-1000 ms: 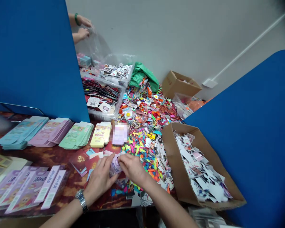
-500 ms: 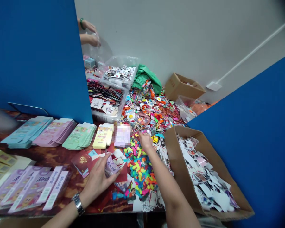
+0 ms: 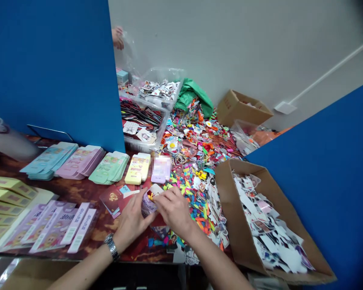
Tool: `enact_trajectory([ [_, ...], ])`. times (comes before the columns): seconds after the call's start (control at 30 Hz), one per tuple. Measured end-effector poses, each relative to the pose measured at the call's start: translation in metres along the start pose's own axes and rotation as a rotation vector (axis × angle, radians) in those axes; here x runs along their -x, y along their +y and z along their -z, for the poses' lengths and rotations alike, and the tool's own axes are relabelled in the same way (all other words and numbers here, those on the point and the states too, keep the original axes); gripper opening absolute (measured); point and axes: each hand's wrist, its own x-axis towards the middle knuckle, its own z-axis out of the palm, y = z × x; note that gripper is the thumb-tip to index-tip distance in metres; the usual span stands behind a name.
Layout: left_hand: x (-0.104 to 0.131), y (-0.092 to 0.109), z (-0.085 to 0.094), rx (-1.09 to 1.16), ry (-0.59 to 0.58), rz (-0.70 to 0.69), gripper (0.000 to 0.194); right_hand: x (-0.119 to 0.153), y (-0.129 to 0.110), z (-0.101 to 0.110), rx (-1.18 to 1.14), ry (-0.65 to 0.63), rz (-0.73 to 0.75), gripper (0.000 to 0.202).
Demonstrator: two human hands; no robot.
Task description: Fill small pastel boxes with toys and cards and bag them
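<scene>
On the brown table (image 3: 99, 223), lower centre, the left hand (image 3: 131, 221) grips a purple box (image 3: 147, 208); the right hand (image 3: 176, 210), back from the colourful pile (image 3: 199, 205), narrows at its opening, hold unclear.

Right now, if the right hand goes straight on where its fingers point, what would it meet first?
The right hand would probably meet the open purple box held in the left hand; whether they touch is unclear.

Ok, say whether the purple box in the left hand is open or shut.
Open: the purple box in the left hand has its white flap up, with a yellow item showing just below.
</scene>
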Motion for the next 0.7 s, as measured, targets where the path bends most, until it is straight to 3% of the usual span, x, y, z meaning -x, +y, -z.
enact_trajectory([
  [0.07,0.001,0.000,0.002,0.001,-0.006,-0.004,0.076,0.001,0.001,0.001,0.008,0.014,0.022,0.021],
  [0.2,0.004,0.000,0.008,-0.012,-0.018,0.001,0.091,0.005,0.010,0.011,-0.200,0.077,-0.037,0.033],
  [0.5,0.007,0.000,0.013,-0.021,-0.009,-0.120,0.081,0.012,0.006,0.006,-0.200,0.133,-0.169,0.014],
  [0.6,0.007,-0.002,0.014,-0.053,-0.008,-0.104,0.079,0.010,0.008,0.016,-0.107,0.208,-0.136,0.016],
  [0.7,0.008,-0.003,0.014,-0.056,-0.003,-0.075,0.080,0.008,0.011,0.031,-0.142,0.254,-0.193,0.014],
])
